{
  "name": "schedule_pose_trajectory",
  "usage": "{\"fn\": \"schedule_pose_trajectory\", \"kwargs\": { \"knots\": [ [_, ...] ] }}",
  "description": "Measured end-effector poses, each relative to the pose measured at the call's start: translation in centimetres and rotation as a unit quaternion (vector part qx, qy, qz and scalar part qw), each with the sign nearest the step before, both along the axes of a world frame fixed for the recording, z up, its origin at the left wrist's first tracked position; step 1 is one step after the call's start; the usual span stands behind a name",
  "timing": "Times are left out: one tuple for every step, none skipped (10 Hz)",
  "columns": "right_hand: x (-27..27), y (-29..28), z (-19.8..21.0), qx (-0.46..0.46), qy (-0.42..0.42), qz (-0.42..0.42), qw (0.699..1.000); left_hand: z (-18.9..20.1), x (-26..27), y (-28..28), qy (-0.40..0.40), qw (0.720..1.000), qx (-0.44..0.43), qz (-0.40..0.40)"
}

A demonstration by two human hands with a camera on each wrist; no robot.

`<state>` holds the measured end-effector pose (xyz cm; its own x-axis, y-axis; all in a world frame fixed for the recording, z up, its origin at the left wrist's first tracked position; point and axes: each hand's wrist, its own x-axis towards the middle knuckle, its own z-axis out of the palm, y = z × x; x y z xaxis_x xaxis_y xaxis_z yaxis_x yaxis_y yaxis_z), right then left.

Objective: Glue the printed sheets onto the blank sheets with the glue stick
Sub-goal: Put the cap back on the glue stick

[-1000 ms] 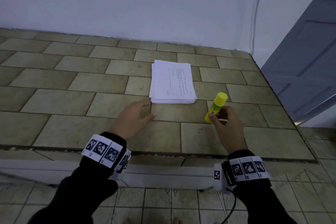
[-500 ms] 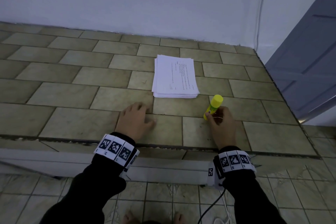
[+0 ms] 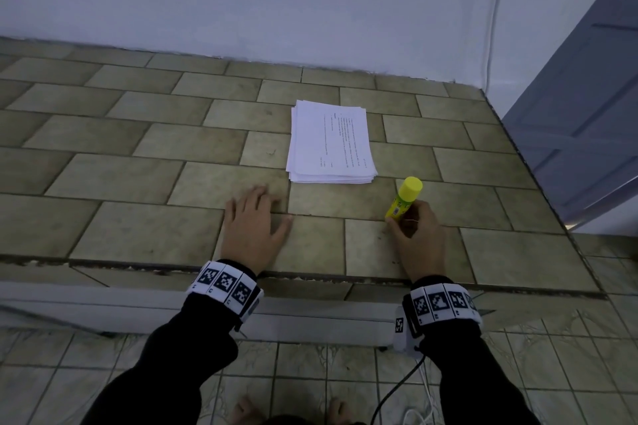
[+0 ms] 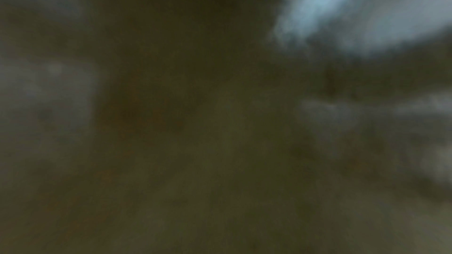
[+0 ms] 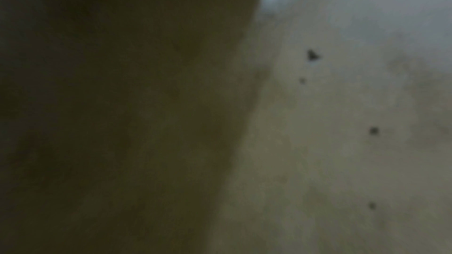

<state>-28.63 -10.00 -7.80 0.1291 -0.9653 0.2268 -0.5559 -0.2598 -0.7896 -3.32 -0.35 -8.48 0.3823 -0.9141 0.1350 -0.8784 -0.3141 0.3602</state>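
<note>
A stack of white sheets point(image 3: 329, 143) lies on the tiled ledge point(image 3: 138, 179), its top sheet printed with lines of text. To its right stands a yellow glue stick point(image 3: 404, 198), capped and tilted, its base on the tiles. My right hand point(image 3: 416, 231) grips its lower part. My left hand point(image 3: 253, 221) lies flat on the tiles with fingers spread, just below and left of the stack, touching no paper. Both wrist views are dark and blurred and show nothing clear.
A white wall point(image 3: 276, 0) backs the ledge, with a thin cable point(image 3: 495, 10) running down it. A grey-blue door point(image 3: 587, 107) stands at the right. The ledge's front edge point(image 3: 138, 266) drops to a tiled floor point(image 3: 310, 373) below.
Both hands came down and back toward me. The left hand settled flat on the tiles. The right hand lowered the glue stick until its base rested on the ledge.
</note>
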Motion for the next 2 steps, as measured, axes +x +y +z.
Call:
{"fn": "schedule_pose_trajectory", "kwargs": {
  "knots": [
    [-0.03,0.07,0.01,0.013,-0.024,-0.01,1.0,0.22,0.09,0.01,0.03,1.0,0.006,-0.001],
    [-0.22,-0.14,0.39,0.0,-0.067,-0.018,0.998,1.08,0.69,-0.45,0.052,0.999,0.001,0.009]
  ]
}}
